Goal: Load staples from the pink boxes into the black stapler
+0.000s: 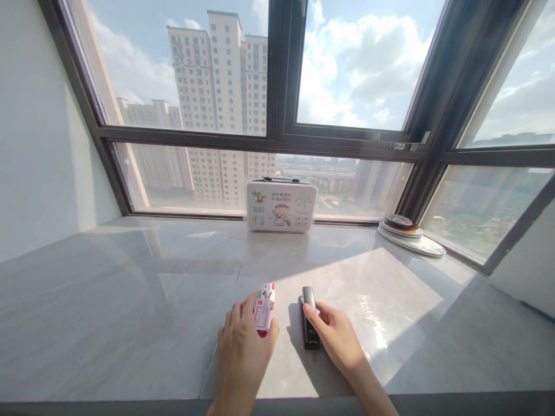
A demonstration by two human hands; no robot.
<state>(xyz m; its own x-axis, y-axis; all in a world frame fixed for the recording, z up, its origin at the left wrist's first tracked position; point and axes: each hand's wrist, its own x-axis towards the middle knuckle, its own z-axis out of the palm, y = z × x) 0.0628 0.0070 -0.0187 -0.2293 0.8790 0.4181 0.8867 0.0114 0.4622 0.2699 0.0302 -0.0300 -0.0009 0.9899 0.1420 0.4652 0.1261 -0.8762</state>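
On the ledge, my left hand [243, 346] curls around a small pink-and-white staple box [262, 312], thumb on its right side and fingers on its left. Just beyond it is a second small white-and-red box [268, 289], partly hidden by the nearer one. To the right lies a black stapler [307, 323], its length pointing away from me. My right hand [336, 335] grips the stapler from the right, the thumb on top; its other fingers are partly hidden. A gap of bare ledge separates the boxes from the stapler.
A white case [281, 208] with cartoon prints and a dark handle stands upright against the window. At the back right corner sits a stack of plates [401, 231]. The glossy marble ledge [130, 312] has a dark front edge. Dark window frames [277, 141] rise behind.
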